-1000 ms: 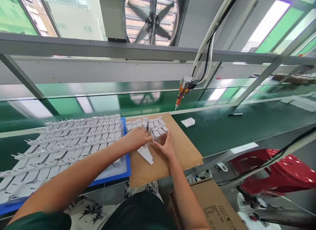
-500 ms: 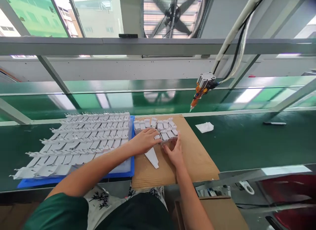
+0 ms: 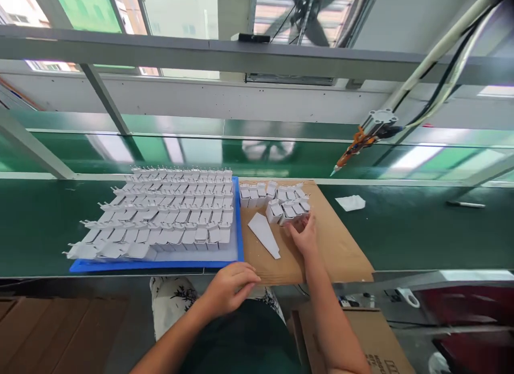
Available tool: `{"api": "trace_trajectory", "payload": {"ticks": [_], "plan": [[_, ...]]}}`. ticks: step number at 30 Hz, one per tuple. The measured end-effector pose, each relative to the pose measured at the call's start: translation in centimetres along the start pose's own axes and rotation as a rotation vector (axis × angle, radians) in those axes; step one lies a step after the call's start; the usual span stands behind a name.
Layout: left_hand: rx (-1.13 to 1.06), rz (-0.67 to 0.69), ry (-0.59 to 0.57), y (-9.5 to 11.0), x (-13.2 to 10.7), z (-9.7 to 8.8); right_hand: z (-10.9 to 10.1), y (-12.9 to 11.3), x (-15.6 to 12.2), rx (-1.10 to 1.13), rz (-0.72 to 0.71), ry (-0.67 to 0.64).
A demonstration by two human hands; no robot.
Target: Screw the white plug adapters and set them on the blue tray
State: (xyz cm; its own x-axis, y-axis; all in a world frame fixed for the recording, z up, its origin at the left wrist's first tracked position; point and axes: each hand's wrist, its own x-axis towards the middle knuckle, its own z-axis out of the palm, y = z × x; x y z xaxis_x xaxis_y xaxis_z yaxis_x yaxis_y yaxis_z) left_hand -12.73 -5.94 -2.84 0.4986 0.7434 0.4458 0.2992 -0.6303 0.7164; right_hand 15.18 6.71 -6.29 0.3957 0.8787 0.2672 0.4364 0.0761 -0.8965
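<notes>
My right hand point(image 3: 304, 236) has its thumb at the front and its fingers at the right end of a short row of small white boxes point(image 3: 295, 208) with lids up, on a cardboard sheet point(image 3: 333, 251). Just behind them stands another row of white boxes point(image 3: 252, 194). My left hand point(image 3: 233, 288) hovers at the table's near edge, fingers drawn together, with nothing visible in it. A flat white tapered piece point(image 3: 264, 234) lies on the cardboard between the hands. To the left, a blue-rimmed tray point(image 3: 156, 265) carries many rows of white boxes point(image 3: 176, 216).
An orange dispensing nozzle point(image 3: 348, 153) hangs at the upper right from a thick hose. A white paper scrap point(image 3: 350, 203) and a pen point(image 3: 466, 204) lie on the green table point(image 3: 421, 234). A carton point(image 3: 361, 336) stands below the table edge.
My left hand has let go of the boxes and drawn back toward me to the near edge. My right hand stays at the row. The view has shifted, uncovering the tapered piece.
</notes>
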Motion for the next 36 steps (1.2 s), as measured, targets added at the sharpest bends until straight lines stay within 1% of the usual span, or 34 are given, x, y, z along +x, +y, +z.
{"api": "trace_trajectory", "payload": {"ticks": [3,6,8,10,12,14,17,19,21,23,25,27,30,32,34,36], "plan": [[-0.059,-0.097,0.063,0.1,0.6,-0.2,-0.5,-0.2,-0.1,0.050,0.046,0.168],[-0.109,-0.225,0.068,-0.5,2.1,0.4,-1.7,-0.9,0.2,0.102,0.056,0.306],[-0.153,-0.302,0.068,-1.4,3.8,1.2,-3.0,-1.7,1.5,0.129,0.023,0.348],[-0.175,-0.359,0.080,-2.5,6.2,2.1,-4.6,-2.7,4.2,0.149,-0.033,0.356],[-0.160,-0.401,0.088,-3.6,9.0,3.2,-6.5,-3.8,8.2,0.162,-0.090,0.332],[-0.121,-0.434,0.111,-4.5,11.9,4.2,-7.9,-4.8,13.0,0.170,-0.133,0.276],[-0.031,-0.487,0.184,-5.4,15.3,5.4,-8.8,-5.7,19.5,0.171,-0.204,0.145],[0.033,-0.542,0.208,-5.7,16.8,5.8,-8.6,-5.8,22.1,0.177,-0.251,0.048],[0.077,-0.593,0.209,-5.8,17.6,5.7,-8.2,-5.6,23.1,0.197,-0.284,-0.016],[0.096,-0.611,0.203,-5.5,17.7,5.4,-8.0,-5.3,22.7,0.219,-0.307,-0.030],[0.098,-0.604,0.198,-4.9,17.3,4.7,-8.2,-5.1,21.4,0.240,-0.331,-0.007],[0.087,-0.564,0.181,-4.0,16.4,4.0,-8.6,-5.2,19.6,0.275,-0.358,0.000],[0.043,-0.497,0.103,-2.7,14.6,3.7,-9.1,-6.4,16.2,0.339,-0.402,-0.030],[0.025,-0.491,0.055,-2.3,13.6,4.0,-8.9,-7.8,13.6,0.418,-0.456,-0.091],[0.020,-0.499,0.041,-2.4,12.9,4.7,-8.2,-9.7,11.1,0.568,-0.537,-0.211],[0.013,-0.501,0.051,-2.8,12.5,5.5,-7.2,-11.7,8.9,0.714,-0.600,-0.348]]}}
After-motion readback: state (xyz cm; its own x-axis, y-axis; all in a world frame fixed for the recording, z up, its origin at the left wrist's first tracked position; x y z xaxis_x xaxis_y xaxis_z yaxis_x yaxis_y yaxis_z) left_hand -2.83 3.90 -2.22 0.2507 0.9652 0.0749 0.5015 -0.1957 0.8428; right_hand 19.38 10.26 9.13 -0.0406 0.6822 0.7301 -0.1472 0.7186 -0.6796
